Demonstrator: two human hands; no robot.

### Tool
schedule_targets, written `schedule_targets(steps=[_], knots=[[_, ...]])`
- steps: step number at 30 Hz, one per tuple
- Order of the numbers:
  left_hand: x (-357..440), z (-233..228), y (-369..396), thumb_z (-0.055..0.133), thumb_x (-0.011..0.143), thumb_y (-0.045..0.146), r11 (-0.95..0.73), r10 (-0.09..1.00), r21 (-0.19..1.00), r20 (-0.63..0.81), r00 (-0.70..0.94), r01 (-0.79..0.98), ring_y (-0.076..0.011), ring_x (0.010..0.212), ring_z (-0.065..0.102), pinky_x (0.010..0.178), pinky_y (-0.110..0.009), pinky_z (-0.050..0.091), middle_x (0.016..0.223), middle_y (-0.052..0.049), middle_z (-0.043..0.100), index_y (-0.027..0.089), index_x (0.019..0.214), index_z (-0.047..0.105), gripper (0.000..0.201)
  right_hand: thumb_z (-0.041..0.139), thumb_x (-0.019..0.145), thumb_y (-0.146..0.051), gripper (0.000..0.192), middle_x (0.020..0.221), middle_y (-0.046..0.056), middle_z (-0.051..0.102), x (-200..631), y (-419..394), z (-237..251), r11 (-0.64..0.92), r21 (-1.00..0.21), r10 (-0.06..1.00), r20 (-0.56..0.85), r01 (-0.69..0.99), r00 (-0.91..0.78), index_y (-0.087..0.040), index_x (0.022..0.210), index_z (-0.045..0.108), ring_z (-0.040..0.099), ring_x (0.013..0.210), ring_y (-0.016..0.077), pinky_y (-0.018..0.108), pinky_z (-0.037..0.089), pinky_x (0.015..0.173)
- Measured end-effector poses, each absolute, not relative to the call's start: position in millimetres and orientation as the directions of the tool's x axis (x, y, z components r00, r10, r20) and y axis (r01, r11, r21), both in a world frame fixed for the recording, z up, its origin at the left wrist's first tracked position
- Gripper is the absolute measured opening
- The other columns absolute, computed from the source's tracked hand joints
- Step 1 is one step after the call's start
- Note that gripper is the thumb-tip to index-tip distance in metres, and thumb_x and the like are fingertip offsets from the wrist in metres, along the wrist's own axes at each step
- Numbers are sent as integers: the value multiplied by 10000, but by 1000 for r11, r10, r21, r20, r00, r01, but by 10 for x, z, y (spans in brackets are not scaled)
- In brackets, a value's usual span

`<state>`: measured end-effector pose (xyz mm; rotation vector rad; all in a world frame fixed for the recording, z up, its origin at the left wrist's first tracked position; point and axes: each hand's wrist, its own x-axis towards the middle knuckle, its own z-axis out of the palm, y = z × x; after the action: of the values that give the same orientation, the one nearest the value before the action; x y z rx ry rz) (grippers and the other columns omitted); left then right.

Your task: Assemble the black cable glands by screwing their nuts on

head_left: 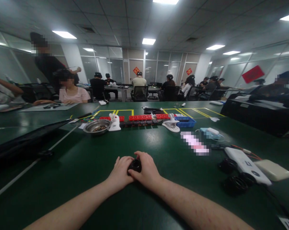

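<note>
Head view, reading from left to right. Far off to the left of my fingers a long black flat panel (pixel 26 140) slants across the dark green worktop (pixel 87 166). Ahead and left of my hands stands a round steel bowl (pixel 97 126) holding small dark pieces, with a white plastic stand (pixel 115 122) just beside it. Behind these runs a row of red plastic blocks (pixel 140 117), well apart from me.

My left hand (pixel 120 172) rests on the worktop with its fingers curled against the left side of a small round black ring-shaped part (pixel 135 165). My right hand (pixel 146 171) presses in from the other side, thumb and fingers closed over the part's right edge and top. So both hands are clamped on it, the part sitting between them, directly in front of me. It looks round, with no clear long axis; its opening faces roughly up. Neither hand is nearer: both touch it.

Ahead and right of my fingers lie another white plastic stand (pixel 171 125) and a blue plastic tray (pixel 186 121). Well to the right sit more black ring-shaped parts (pixel 235 185), a white flat rectangular device (pixel 246 164) and a cream rounded box (pixel 272 170). Other people work at worktops beyond.
</note>
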<state>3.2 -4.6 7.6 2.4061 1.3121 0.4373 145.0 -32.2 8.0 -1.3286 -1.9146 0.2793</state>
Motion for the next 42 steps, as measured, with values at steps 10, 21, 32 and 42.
schedule_targets(steps=[10, 21, 32, 42], knots=[[-17, 84, -14, 586, 642, 343, -561, 792, 466, 62, 607, 685, -252, 1154, 356, 992, -536, 113, 1201, -51, 465, 271, 1055, 527, 423, 521, 601, -111, 641, 1113, 71, 486, 1617, -350, 157, 566, -605, 822, 462, 560, -332, -191, 1204, 320, 427, 1058, 212, 394, 322, 921], [44, 105, -62, 596, 600, 254, -536, 823, 469, 106, 558, 702, -248, 1094, 415, 996, -533, 118, 1119, -43, 517, 249, 972, 582, 372, 539, 718, -188, 476, 1058, 75, 463, 1441, -377, 112, 494, -590, 856, 460, 639, -236, -184, 1160, 362, 430, 1015, 200, 376, 365, 897], [32, 115, -66, 580, 645, 306, -555, 811, 468, 120, 572, 688, -245, 1089, 417, 998, -535, 115, 1110, -53, 521, 241, 954, 592, 316, 528, 617, -103, 641, 1174, 91, 439, 1570, -388, 160, 530, -617, 848, 406, 582, -342, -167, 1216, 308, 410, 1084, 210, 373, 326, 939], [37, 81, -73, 611, 591, 298, -544, 822, 457, 126, 555, 704, -247, 1071, 436, 1004, -523, 122, 1100, -45, 527, 235, 988, 566, 404, 598, 631, -198, 520, 1016, 65, 500, 1469, -348, 63, 437, -634, 890, 407, 638, -205, -182, 1112, 402, 474, 964, 202, 355, 385, 857]])
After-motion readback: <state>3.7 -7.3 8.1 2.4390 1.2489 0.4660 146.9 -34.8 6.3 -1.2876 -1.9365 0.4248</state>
